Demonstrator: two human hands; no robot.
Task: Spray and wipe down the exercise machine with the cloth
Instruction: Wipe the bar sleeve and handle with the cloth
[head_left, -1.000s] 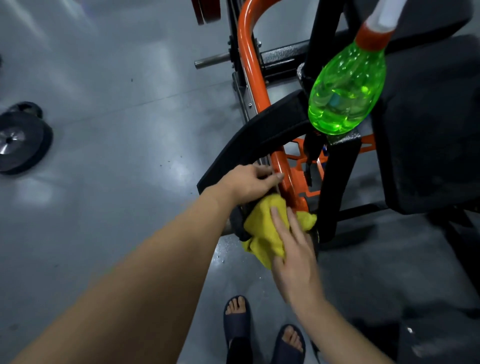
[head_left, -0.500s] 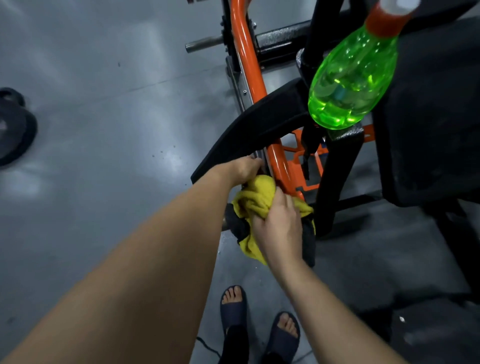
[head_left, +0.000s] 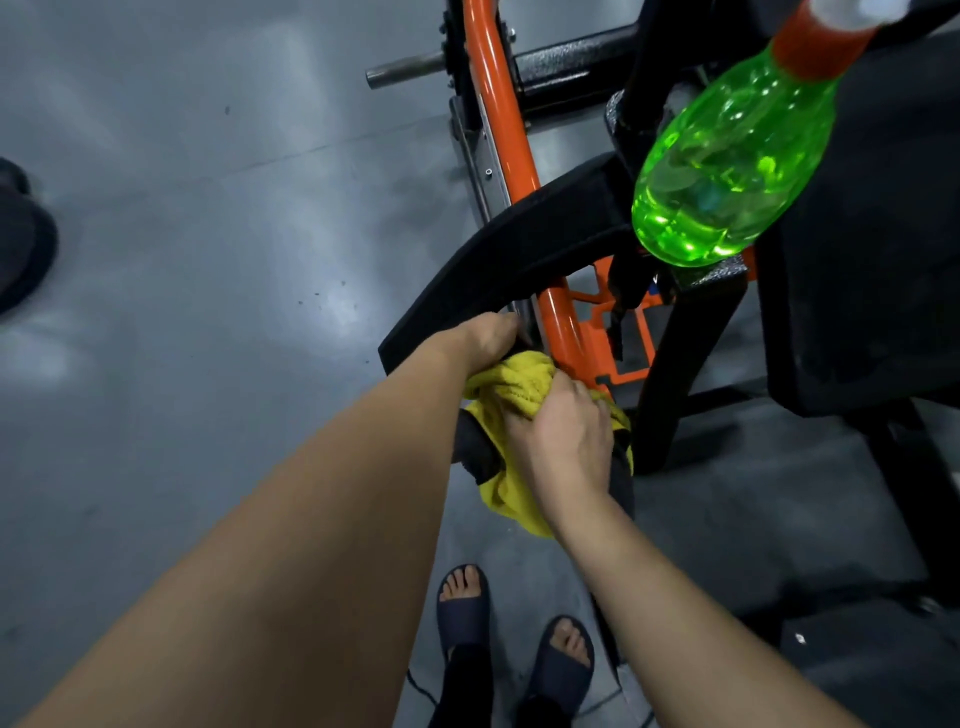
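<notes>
The exercise machine has an orange tube frame (head_left: 519, 156) and a black pad (head_left: 524, 244). A yellow cloth (head_left: 511, 379) is bunched over a dark part at the lower end of the orange tube. My right hand (head_left: 563, 434) grips the cloth from above, fingers curled round it. My left hand (head_left: 485, 338) reaches in just under the pad's lower edge and touches the top of the cloth; its fingers are hidden. A green spray bottle (head_left: 727, 171) with an orange collar stands on the machine at the upper right, with no hand on it.
A large black seat cushion (head_left: 872, 249) fills the right side. A steel bar end (head_left: 400, 70) sticks out to the left at the top. A dark weight plate (head_left: 21, 244) lies on the grey floor at the left edge. My sandalled feet (head_left: 514, 639) stand below.
My right hand went from lying flat on the cloth to gripping it bunched, and moved up toward the orange tube. My left hand sank behind the cloth, hiding its fingers.
</notes>
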